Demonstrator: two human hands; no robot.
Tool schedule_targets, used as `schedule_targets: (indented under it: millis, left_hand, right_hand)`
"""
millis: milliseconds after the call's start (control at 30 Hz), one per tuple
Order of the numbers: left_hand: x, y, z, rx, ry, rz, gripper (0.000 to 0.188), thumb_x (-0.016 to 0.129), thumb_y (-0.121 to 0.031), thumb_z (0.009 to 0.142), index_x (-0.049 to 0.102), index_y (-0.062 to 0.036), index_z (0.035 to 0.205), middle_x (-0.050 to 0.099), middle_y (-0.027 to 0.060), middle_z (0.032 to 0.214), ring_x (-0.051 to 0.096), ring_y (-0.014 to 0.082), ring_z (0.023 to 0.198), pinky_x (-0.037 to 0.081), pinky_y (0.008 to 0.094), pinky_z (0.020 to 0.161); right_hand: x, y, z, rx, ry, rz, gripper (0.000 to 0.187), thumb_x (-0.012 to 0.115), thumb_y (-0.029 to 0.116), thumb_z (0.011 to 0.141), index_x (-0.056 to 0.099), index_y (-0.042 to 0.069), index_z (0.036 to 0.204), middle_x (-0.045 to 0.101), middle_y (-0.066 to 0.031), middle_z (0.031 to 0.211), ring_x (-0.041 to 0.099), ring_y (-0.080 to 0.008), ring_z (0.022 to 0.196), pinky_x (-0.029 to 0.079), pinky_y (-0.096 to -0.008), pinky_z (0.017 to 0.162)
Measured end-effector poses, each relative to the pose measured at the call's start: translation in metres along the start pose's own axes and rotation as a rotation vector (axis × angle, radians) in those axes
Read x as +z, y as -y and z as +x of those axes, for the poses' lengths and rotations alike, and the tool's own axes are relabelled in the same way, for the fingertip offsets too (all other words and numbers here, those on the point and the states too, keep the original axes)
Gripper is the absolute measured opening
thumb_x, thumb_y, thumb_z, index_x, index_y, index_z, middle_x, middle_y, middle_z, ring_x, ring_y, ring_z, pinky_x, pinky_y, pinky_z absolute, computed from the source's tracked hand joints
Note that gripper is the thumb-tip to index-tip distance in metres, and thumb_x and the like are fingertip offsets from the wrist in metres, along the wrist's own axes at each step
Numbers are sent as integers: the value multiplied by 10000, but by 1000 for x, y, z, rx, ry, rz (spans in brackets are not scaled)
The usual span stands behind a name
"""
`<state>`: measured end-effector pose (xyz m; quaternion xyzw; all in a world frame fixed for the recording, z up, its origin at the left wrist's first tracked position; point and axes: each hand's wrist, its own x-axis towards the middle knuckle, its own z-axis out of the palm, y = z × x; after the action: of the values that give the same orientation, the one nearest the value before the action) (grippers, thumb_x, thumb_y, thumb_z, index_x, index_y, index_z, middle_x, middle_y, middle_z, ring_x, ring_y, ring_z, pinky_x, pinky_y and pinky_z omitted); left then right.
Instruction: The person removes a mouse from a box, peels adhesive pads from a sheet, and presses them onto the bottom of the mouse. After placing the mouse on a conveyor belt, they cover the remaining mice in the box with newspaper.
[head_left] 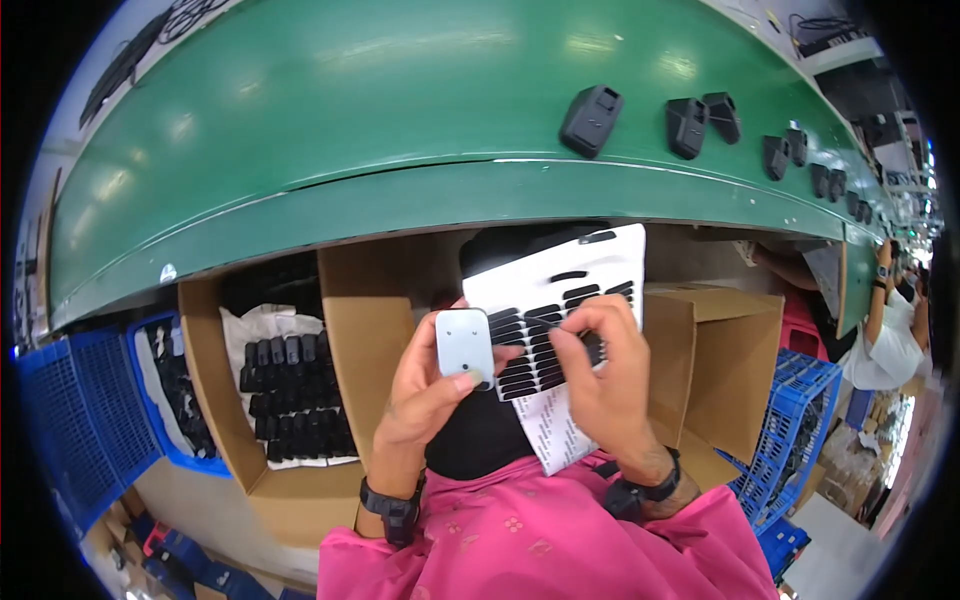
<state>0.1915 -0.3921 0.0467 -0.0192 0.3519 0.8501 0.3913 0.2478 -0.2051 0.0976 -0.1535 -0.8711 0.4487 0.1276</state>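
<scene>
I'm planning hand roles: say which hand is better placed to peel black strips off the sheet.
Right hand, likely: it is poised at the black strips, while the left hand holds a pale block.

One wide fisheye view from the head, downward over nearby hands (612, 388) and the green bench (330, 110)

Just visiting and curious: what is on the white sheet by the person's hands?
The sheet carries rows of black strips. The right hand and the pale block in the left hand cover part of it; what lies there is hidden.
</scene>
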Motion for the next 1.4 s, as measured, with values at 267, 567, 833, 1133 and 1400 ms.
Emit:
schedule_targets:
  millis: [267, 567, 833, 1133, 1400]
  left_hand:
    - [23, -19, -21, 264, -6, -108, 734, 555, -298, 939, 118, -62, 1480, 405, 200, 1347, 566, 281, 1044, 494, 453, 933]
    - [48, -29, -25, 200, 287, 579, 585, 535, -295, 908, 438, 71, 1354, 329, 246, 1481, 338, 328, 1369, 218, 424, 1132]
    - [50, -16, -21, 133, 228, 413, 586, 522, -320, 915, 445, 76, 1341, 411, 238, 1428, 372, 320, 1344, 247, 421, 1118]
    - [63, -11, -24, 121, 147, 216, 482, 561, -153, 919, 348, 22, 1314, 314, 265, 1466, 539, 341, 1176, 451, 419, 968]
    - [85, -6, -22, 290, 6, 705, 621, 551, -107, 885, 247, 44, 1405, 572, 197, 1121, 589, 253, 951, 467, 370, 868]
  right_hand:
    - [-34, 31, 2, 267, 98, 636, 124, 610, -96, 829, 563, -10, 905, 577, -70, 961, 545, -97, 853, 440, -231, 760]
    - [-32, 35, -2, 288, 158, 705, 264, 646, -129, 799, 545, -33, 1023, 610, -76, 886, 592, -98, 795, 483, -221, 686]
    - [-39, 23, -1, 283, 162, 570, 199, 690, -61, 818, 624, -54, 1006, 609, -73, 874, 581, -82, 757, 471, -214, 647]
    - [-42, 21, 0, 292, 70, 480, 76, 578, 27, 906, 602, -29, 863, 572, -12, 723, 509, -56, 628, 386, -184, 552]
    - [-47, 51, -14, 272, 224, 695, 85, 549, 35, 925, 519, -45, 918, 583, -64, 688, 498, -54, 532, 393, -199, 467]
